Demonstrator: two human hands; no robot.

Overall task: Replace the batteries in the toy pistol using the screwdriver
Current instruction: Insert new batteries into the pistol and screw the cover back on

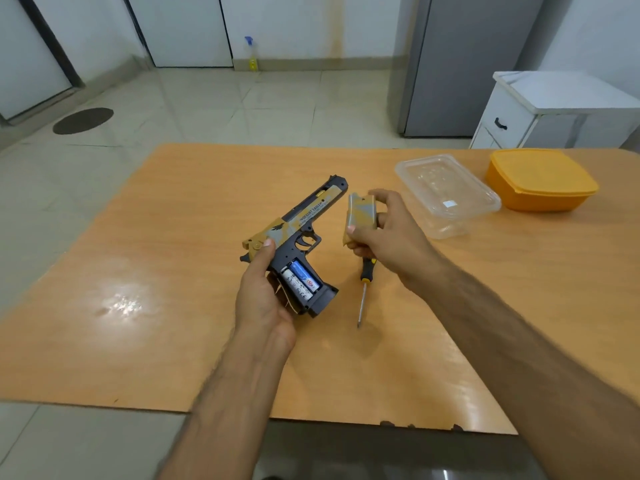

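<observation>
We are holding the toy pistol in our left hand, fingers wrapping the back of the grip and the thumb pressing on the rear of the slide. The pistol is sitting above the table, barrel pointing away from our fingers. The grip is lying open on the side facing us, and two batteries are resting side by side in the bay, just beside our left fingertips.

Our right hand is pinching the battery cover between thumb and curled fingers, holding it upright and apart from the pistol. The screwdriver is lying on the table just below that hand, its tip pointing toward us. We cannot tell where the cover screw is.

We are judging the pistol to be light, rigid plastic with a smooth, slightly slippery finish. We are taking hold at the back of the grip, keeping our fingers off the open bay. The cover is looking thin; we are gripping it by its edges.

The pistol is showing a tan and grey camouflage slide with printed lettering, a black frame and a black trigger. One battery is blue, the other white. A clear container and an orange tub are standing beyond our right fingers.
</observation>
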